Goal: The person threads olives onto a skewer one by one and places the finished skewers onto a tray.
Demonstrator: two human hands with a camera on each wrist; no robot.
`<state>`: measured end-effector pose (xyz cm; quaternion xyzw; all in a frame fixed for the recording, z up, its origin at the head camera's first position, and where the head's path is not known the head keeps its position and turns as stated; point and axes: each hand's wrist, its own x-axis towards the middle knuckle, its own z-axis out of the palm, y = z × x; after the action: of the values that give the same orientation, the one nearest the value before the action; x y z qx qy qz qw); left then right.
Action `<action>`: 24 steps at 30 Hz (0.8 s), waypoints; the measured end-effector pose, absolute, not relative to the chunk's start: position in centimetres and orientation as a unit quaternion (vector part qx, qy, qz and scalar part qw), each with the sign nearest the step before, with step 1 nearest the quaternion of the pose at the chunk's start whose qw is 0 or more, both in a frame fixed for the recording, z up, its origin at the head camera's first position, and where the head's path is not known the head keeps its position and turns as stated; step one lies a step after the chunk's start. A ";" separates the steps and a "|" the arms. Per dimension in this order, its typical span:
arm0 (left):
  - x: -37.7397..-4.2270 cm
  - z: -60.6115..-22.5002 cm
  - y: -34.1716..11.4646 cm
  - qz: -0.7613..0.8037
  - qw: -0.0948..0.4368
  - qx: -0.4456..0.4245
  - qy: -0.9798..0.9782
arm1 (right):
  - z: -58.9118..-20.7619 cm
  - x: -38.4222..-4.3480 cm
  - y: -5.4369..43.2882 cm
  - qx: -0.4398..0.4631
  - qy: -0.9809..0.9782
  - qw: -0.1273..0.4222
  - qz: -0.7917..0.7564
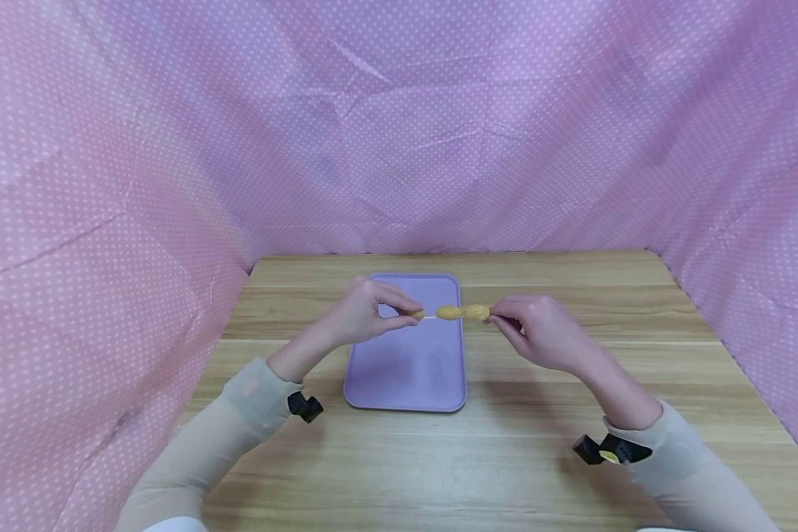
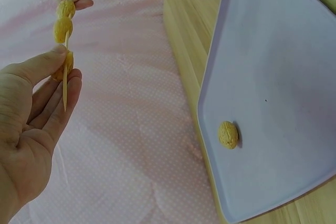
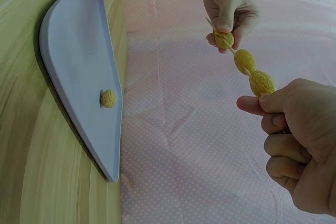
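Note:
A thin wooden skewer (image 2: 64, 95) is held level above the tray between both hands. Two yellow, wrinkled walnuts (image 3: 245, 61) sit side by side on it near the right hand. My left hand (image 1: 366, 314) pinches a third walnut (image 3: 224, 40) between thumb and fingers, and the skewer's pointed tip sticks out past it. A stretch of bare stick shows between this walnut and the other two. At the opposite end, my right hand (image 1: 552, 332) grips the skewer with thumb and forefinger right beside the outermost walnut (image 3: 262, 83). The fingers cover that end of the stick.
Below the hands a lilac tray (image 1: 406, 380) lies on the wooden table (image 1: 399, 473). One loose walnut (image 2: 228, 135) rests in it near its far edge. Pink dotted cloth (image 1: 399, 148) hangs behind the table and along both sides.

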<state>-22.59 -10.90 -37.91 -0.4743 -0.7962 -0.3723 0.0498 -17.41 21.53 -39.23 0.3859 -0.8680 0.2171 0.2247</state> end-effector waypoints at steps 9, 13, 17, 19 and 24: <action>-22.9 -37.8 -10.4 -0.356 0.036 -0.478 -0.802 | -39.2 -17.4 21.2 0.385 -0.869 0.224 0.217; -23.1 -37.3 -10.0 -0.359 0.016 -0.473 -0.804 | -39.3 -17.6 21.2 0.381 -0.869 0.225 0.224; -23.1 -37.0 -9.7 -0.358 0.007 -0.469 -0.807 | -39.6 -17.8 21.1 0.380 -0.869 0.226 0.224; -23.1 -37.0 -9.6 -0.353 0.008 -0.471 -0.808 | -39.7 -17.8 21.1 0.378 -0.870 0.225 0.223; -23.3 -37.2 -9.5 -0.350 0.017 -0.474 -0.808 | -39.8 -18.0 21.0 0.373 -0.874 0.220 0.222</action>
<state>-23.34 -9.46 -37.15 -0.4739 -0.8077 -0.3504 0.0166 -18.04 21.03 -39.85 0.3729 -0.8737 0.2215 0.2203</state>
